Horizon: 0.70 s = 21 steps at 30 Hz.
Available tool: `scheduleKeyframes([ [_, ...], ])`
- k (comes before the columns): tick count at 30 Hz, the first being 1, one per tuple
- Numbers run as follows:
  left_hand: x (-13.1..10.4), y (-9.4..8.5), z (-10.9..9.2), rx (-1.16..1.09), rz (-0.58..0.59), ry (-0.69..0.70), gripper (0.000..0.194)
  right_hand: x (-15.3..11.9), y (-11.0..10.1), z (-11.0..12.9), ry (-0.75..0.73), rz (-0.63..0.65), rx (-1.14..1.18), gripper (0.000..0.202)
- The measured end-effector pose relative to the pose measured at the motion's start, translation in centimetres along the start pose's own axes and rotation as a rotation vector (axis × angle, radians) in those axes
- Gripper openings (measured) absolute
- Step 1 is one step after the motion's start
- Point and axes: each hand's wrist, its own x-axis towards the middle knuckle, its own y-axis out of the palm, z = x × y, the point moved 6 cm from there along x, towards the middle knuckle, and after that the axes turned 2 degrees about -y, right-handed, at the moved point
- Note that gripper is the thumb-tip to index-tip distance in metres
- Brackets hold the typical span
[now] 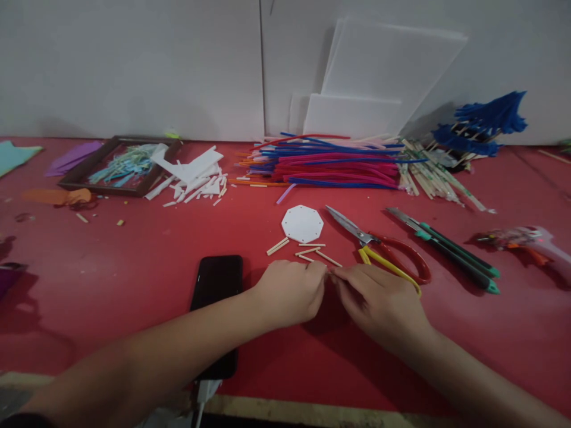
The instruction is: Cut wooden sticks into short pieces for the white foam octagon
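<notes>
My left hand (pixel 292 291) is closed in a fist over the red table, and my right hand (pixel 386 300) pinches right beside it, the fingertips almost meeting. Whatever they hold is too small and hidden to name. Just beyond them lie several short wooden sticks (pixel 329 258), with a pair of sticks (pixel 277 246) a little to the left. Behind these rests a white octagonal piece (pixel 302 223) with small holes near its edge. Scissors (pixel 404 261) with red and yellow handles lie close to my right hand. A black phone (pixel 218 279) is partly under my left forearm.
On the right are a green-black cutter (pixel 455 249) and a glue gun (pixel 530 241). Pipe cleaners (pixel 339 163) are piled at the back beside bundled sticks (pixel 428 172). White scraps (pixel 196 172) and a brown frame (pixel 104 190) lie left. White boards (pixel 388 65) lean on the wall.
</notes>
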Motion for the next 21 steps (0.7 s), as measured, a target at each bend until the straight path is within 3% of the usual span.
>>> scheduleKeyframes([
  [7,-0.1,0.14,0.13,0.039,-0.082,0.053,0.021,0.01,0.05,-0.08,-0.064,0.013,-0.022,0.021],
  [13,-0.39,0.17,-0.3,0.138,-0.166,0.222,0.019,0.04,-0.18,0.16,-0.145,0.056,0.017,0.022],
  [21,-0.38,-0.27,-0.21,0.026,-0.172,0.266,0.018,-0.29,-0.26,-0.75,-0.046,0.072,0.225,0.014],
])
